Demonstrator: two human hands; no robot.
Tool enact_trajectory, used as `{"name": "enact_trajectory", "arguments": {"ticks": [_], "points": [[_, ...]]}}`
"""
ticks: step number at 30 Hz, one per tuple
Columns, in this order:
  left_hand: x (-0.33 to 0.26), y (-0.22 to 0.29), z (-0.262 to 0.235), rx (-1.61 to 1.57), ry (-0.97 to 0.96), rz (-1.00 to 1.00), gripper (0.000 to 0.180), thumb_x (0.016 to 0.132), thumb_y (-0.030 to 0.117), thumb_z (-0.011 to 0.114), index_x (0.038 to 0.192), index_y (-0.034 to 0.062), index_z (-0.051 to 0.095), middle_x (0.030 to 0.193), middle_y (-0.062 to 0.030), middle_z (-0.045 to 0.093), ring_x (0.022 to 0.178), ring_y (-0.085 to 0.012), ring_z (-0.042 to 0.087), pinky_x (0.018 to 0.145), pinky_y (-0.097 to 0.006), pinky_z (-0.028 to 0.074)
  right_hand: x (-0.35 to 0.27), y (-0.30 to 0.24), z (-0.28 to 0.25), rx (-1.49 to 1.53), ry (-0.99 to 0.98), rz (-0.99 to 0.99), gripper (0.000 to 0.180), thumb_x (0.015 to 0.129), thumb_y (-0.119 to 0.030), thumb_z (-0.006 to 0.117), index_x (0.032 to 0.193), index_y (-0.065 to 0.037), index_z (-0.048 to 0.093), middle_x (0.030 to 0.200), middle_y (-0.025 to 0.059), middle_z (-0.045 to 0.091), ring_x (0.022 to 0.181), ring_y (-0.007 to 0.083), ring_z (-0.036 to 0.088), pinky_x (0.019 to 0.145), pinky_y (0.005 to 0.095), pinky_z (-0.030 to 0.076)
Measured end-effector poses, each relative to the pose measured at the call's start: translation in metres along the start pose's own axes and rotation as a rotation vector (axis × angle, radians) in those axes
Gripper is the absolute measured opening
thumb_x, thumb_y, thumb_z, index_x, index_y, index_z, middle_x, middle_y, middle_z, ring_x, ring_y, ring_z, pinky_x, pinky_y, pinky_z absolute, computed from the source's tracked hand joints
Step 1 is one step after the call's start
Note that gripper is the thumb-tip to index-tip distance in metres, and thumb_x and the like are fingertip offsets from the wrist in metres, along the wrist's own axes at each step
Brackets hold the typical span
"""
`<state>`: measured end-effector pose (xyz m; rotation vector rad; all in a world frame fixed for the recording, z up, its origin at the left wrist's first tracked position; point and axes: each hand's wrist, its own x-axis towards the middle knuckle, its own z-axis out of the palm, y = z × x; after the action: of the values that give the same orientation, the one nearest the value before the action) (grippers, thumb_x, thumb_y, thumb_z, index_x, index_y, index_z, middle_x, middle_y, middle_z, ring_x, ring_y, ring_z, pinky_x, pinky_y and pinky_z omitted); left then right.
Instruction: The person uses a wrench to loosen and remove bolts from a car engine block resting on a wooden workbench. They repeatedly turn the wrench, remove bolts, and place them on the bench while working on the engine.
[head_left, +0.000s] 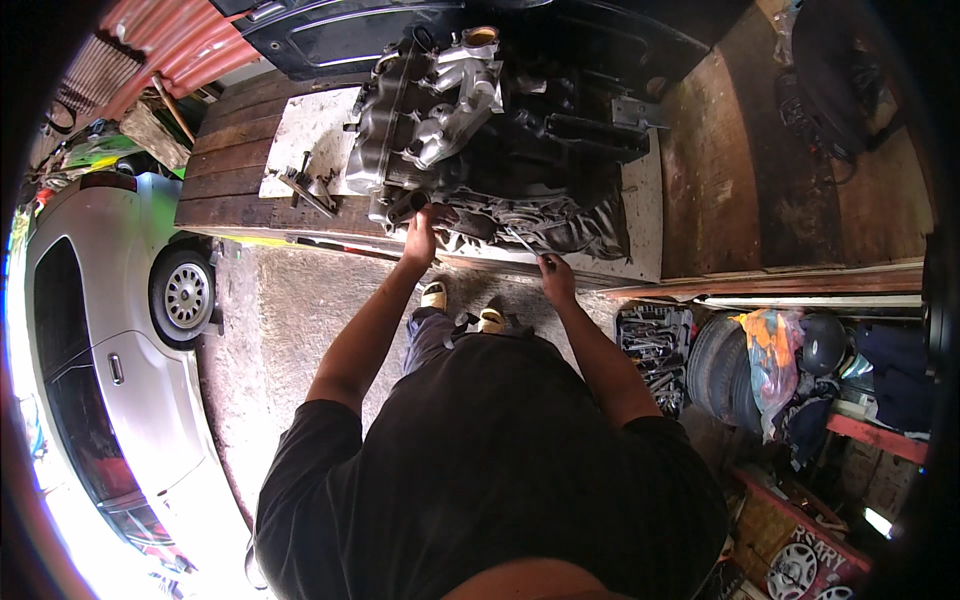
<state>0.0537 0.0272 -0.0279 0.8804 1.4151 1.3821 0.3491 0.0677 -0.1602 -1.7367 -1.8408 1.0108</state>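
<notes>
A metal car engine (430,120) lies on the wooden bench in front of me, its silver intake manifold (468,95) facing up. My left hand (422,240) is against the engine's near edge, thumb beside a round pipe end (405,208) and fingers curled over the metal. Closed around a slim silver hand tool (520,241), my right hand (555,278) is at the bench's near edge. The tool slants up and left toward the engine's dark, greasy near side (560,222). Its tip is too small to make out, so its exact kind is unclear.
Loose metal parts (308,190) lie on a white board (300,140) left of the engine. A silver car (130,350) stands at left. Below the bench at right are a tool case (655,350), tires (722,370) and a plastic bag (770,360).
</notes>
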Motion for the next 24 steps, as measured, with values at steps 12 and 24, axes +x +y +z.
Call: {"name": "enact_trajectory", "arguments": {"ticks": [12, 24], "points": [[0.004, -0.009, -0.01, 0.175, -0.053, 0.045, 0.064, 0.095, 0.055, 0.018, 0.103, 0.0088, 0.061, 0.099, -0.0037, 0.066, 0.091, -0.0159, 0.058, 0.08, -0.034, 0.04, -0.002, -0.041, -0.04, -0.438, -0.023, 0.062, 0.051, 0.089, -0.053, 0.048, 0.092, -0.004, 0.063, 0.09, 0.0192, 0.064, 0.085, 0.0385, 0.06, 0.071, 0.0471, 0.047], [0.0, 0.006, -0.006, 0.224, -0.041, 0.096, 0.057, 0.097, 0.041, 0.022, 0.097, 0.0027, 0.063, 0.096, -0.0108, 0.065, 0.091, -0.0231, 0.058, 0.083, -0.035, 0.042, 0.014, -0.142, -0.122, -0.879, -0.12, -0.459, 0.017, 0.078, -0.018, 0.061, 0.073, -0.004, 0.069, 0.075, 0.0171, 0.066, 0.071, 0.0319, 0.067, 0.061, 0.0415, 0.053]]}}
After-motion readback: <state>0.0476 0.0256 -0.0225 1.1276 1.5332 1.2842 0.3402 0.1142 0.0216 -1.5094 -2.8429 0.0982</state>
